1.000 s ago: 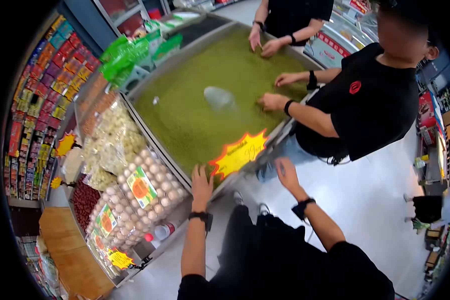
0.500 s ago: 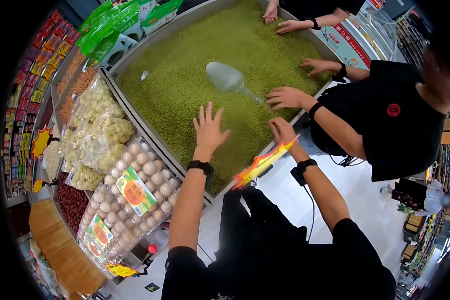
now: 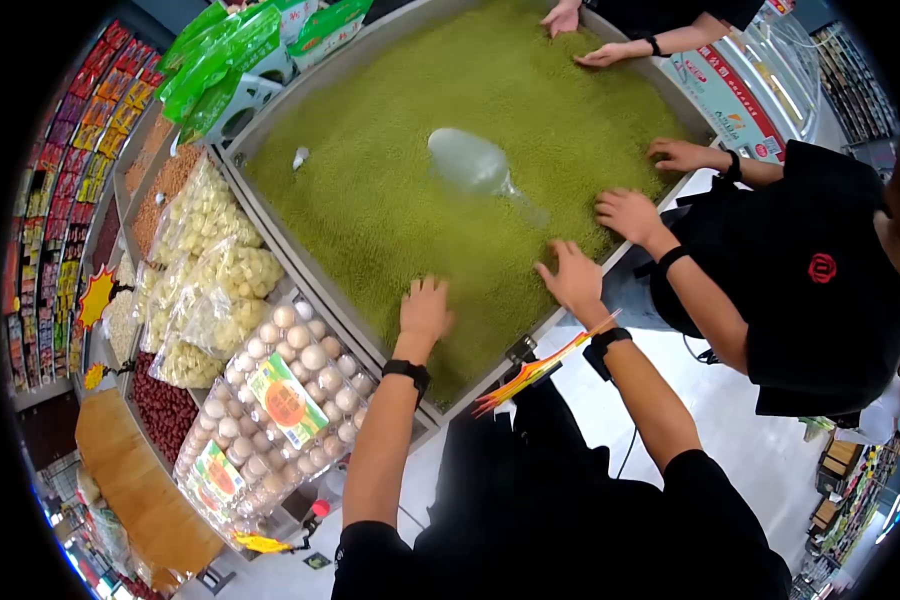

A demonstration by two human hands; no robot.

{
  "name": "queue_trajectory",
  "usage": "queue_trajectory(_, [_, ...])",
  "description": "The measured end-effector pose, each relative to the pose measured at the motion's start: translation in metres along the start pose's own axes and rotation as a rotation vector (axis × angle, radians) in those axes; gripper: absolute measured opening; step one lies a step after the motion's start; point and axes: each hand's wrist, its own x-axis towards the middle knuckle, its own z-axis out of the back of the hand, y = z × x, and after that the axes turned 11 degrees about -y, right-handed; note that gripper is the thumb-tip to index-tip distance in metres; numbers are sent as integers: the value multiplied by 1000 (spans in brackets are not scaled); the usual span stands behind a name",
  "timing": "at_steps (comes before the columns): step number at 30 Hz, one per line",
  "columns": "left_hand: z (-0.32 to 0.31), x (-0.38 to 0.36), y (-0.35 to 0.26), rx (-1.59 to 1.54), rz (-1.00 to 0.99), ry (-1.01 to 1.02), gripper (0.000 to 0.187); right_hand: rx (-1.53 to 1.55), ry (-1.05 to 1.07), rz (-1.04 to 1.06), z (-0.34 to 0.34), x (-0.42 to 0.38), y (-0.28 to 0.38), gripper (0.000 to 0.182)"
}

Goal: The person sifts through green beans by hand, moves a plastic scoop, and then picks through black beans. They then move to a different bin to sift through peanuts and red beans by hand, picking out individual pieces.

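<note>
A large metal bin [image 3: 320, 290] is filled with small green beans [image 3: 470, 110]. My left hand [image 3: 425, 310] lies palm down on the beans near the bin's near edge, fingers curled into them. My right hand [image 3: 572, 277] rests flat on the beans a little to the right, fingers spread. A clear plastic scoop [image 3: 475, 165] lies on the beans beyond both hands. Both wrists wear black bands.
A person in black at the right has two hands [image 3: 630, 212] on the beans; another person's hands [image 3: 590, 40] rest at the far edge. Egg cartons [image 3: 290, 385] and bagged goods [image 3: 205, 265] fill bins at left. A yellow price sign [image 3: 540, 365] sticks out at the bin's near edge.
My left hand, spread above the beans earlier, has come down and back toward the near edge onto the beans. My right hand settled flat on the beans. The view shifted slightly.
</note>
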Motion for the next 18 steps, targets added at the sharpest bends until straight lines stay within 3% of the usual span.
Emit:
queue_trajectory(2, [-7,5,7,4,-12,32,54,3,97,-35,-1,4,-1,39])
queue_trajectory(6, [-8,-2,10,-15,25,67,46,14,67,-17,-8,0,-4,32])
queue_trajectory(10, [7,-21,9,-207,103,-39,29,18,26,-5,-13,-3,-7,18])
queue_trajectory(12, [11,-25,4,-322,122,-160,19,96,-99,20,-20,0,-18,16])
queue_trajectory(18, [2,-61,-7,-446,124,-395,15,184,-183,34,-12,0,-16,16])
